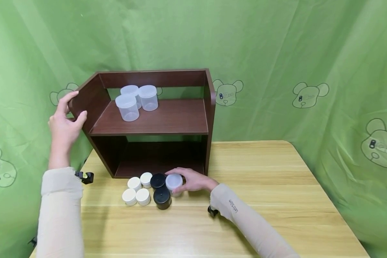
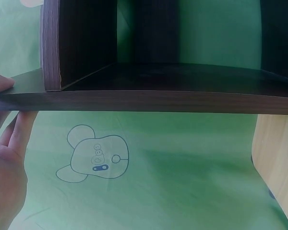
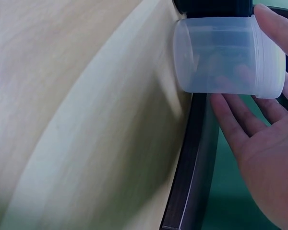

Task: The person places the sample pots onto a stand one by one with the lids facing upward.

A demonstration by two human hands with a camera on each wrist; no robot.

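Observation:
My left hand (image 1: 67,116) grips the front edge of the left side panel of a dark brown wooden shelf unit (image 1: 167,120), thumb inside and fingers outside. In the left wrist view the fingers (image 2: 9,158) wrap that panel's edge (image 2: 158,100). My right hand (image 1: 191,181) holds a frosted clear jar (image 1: 173,182) that stands on the table in front of the shelf's lower opening. Seen from the right wrist, the jar (image 3: 221,55) sits between the thumb and fingers (image 3: 240,129). Three clear jars (image 1: 127,106) stand on the upper shelf at the left.
Several small white-lidded jars (image 1: 138,190) and two black jars (image 1: 162,197) cluster on the wooden table (image 1: 261,179), just left of the held jar. The lower shelf compartment (image 1: 161,157) holds nothing. Green cloth hangs behind and at both sides.

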